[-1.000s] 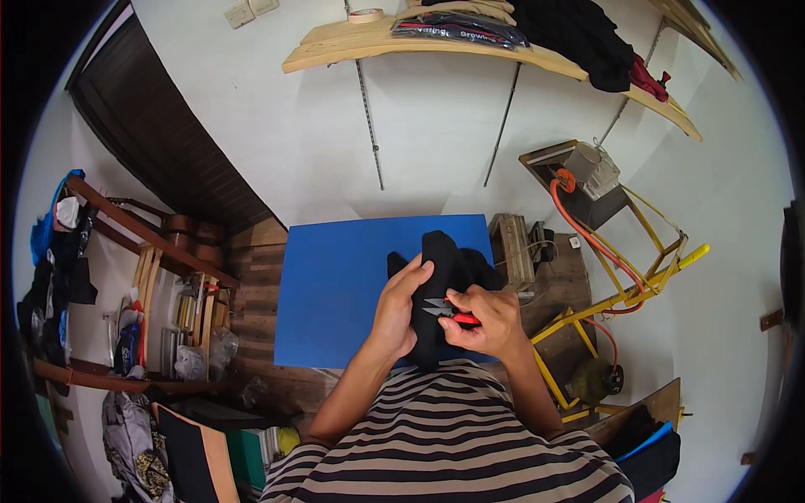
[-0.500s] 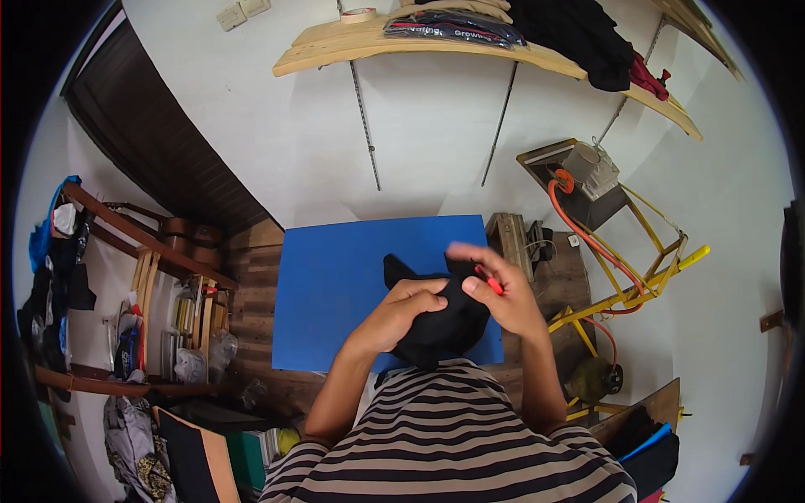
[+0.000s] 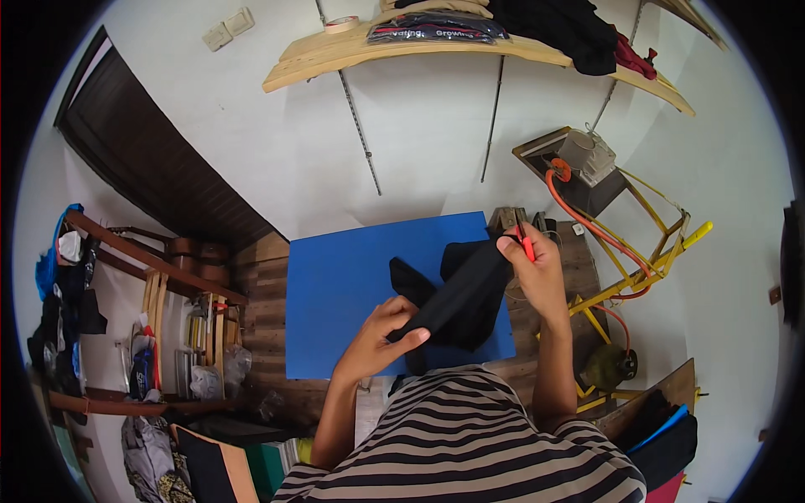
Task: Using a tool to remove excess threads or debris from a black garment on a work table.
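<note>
A piece of black cloth (image 3: 461, 302) is stretched on a slant between my two hands, above a blue tabletop (image 3: 340, 285). My left hand (image 3: 376, 342) pinches its lower left end, thumb on top. At the upper right end, my right hand (image 3: 537, 264) grips the cloth between thumb and fingers. The same hand also carries a small red-handled tool (image 3: 527, 245) with a dark, narrow tip pointing away from me; its exact kind cannot be made out. Loose folds of the cloth hang down over the table's near part.
A wooden shelf (image 3: 293, 67) with folded clothes runs along the wall ahead. On the right stands a yellow metal frame (image 3: 608, 293) with an orange hose (image 3: 579, 214). A rack of assorted goods (image 3: 159, 251) is at the left, near a dark door (image 3: 159, 151).
My hands have moved apart, the right one up and to the right, the left one down and left. The bunched black cloth is now drawn out between them.
</note>
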Demonstrator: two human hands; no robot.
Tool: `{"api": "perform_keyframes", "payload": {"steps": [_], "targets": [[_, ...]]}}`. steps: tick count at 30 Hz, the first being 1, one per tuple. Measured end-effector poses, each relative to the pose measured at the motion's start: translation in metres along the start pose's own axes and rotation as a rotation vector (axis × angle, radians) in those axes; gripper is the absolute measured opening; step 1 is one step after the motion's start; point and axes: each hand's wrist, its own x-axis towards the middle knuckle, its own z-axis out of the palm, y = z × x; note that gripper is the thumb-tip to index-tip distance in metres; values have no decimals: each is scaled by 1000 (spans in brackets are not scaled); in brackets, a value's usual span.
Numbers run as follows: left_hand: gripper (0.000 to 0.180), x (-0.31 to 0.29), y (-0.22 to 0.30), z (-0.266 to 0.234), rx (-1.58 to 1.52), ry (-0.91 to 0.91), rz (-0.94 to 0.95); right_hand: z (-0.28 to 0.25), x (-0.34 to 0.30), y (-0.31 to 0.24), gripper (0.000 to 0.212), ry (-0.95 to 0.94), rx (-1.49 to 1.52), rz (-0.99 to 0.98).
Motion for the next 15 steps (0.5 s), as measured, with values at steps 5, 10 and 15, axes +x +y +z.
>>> {"api": "perform_keyframes", "payload": {"steps": [5, 10, 15], "targets": [[19, -23, -16, 10, -686, 69, 83, 9, 2, 13, 13, -34, 30, 60], [33, -38, -35, 22, -1266, 37, -18, 35, 10, 36, 20, -32, 10, -28], [50, -38, -28, 33, -1331, 333, -252, 57, 12, 40, 18, 3, -19, -10]]}}
